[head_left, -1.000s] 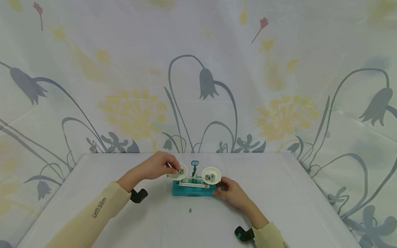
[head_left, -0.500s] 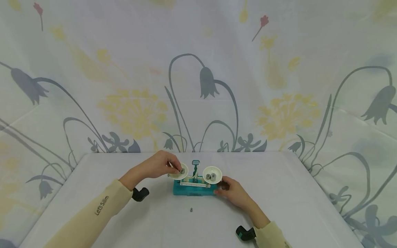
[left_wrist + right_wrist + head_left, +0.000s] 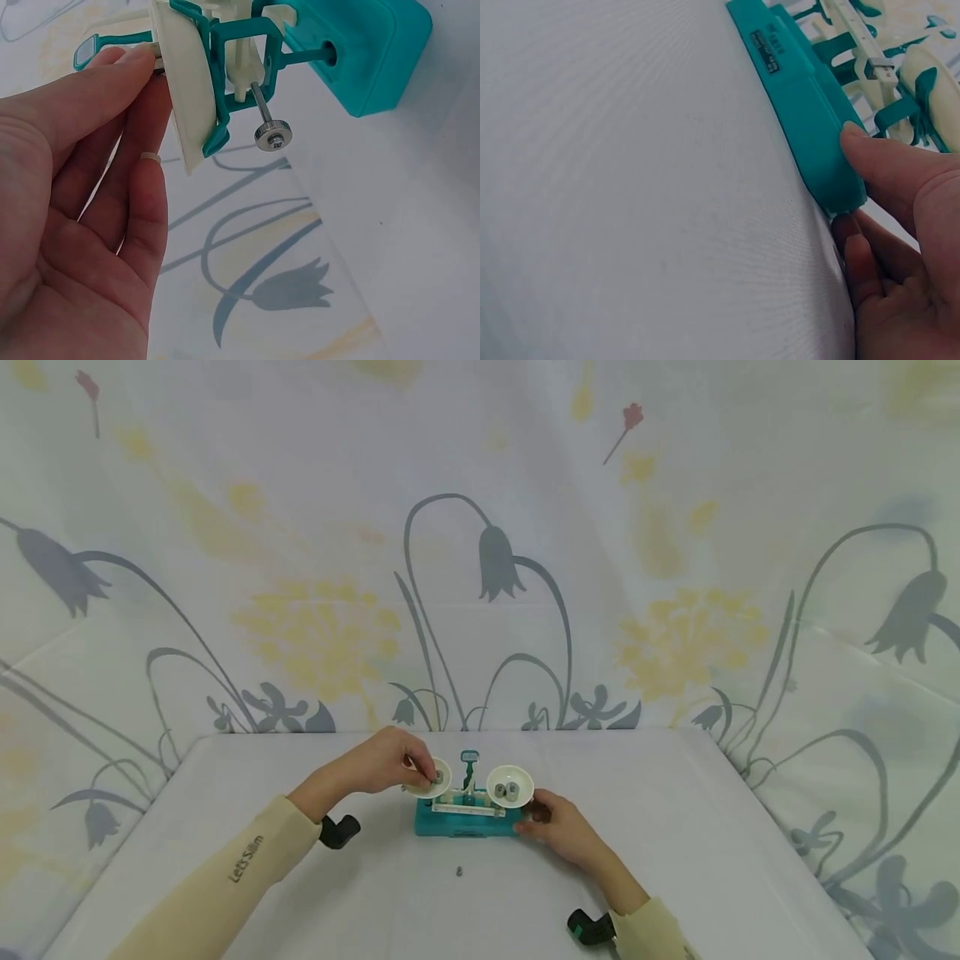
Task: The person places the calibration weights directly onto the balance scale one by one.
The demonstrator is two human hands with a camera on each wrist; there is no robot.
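Observation:
A small balance scale with a teal base [image 3: 467,825] and two cream pans stands on the table. My left hand [image 3: 384,762] reaches over the left pan [image 3: 443,767], and its thumb and finger pinch a small metal weight [image 3: 158,63], mostly hidden by the fingertips. Another grey weight [image 3: 439,775] shows in that pan beside them. Two grey weights [image 3: 512,791] sit in the right pan [image 3: 511,769]. My right hand [image 3: 561,832] grips the right end of the base, thumb on top and fingers low at its end, as the right wrist view shows.
One tiny metal weight [image 3: 459,871] lies on the white tabletop [image 3: 405,902] in front of the scale. A knurled adjusting nut [image 3: 272,136] sticks out near the left pan. Behind the table hangs a flower-patterned cloth [image 3: 480,635].
The head view shifts slightly. My left fingertips dip a little lower in the left pan, while my right hand stays on the base.

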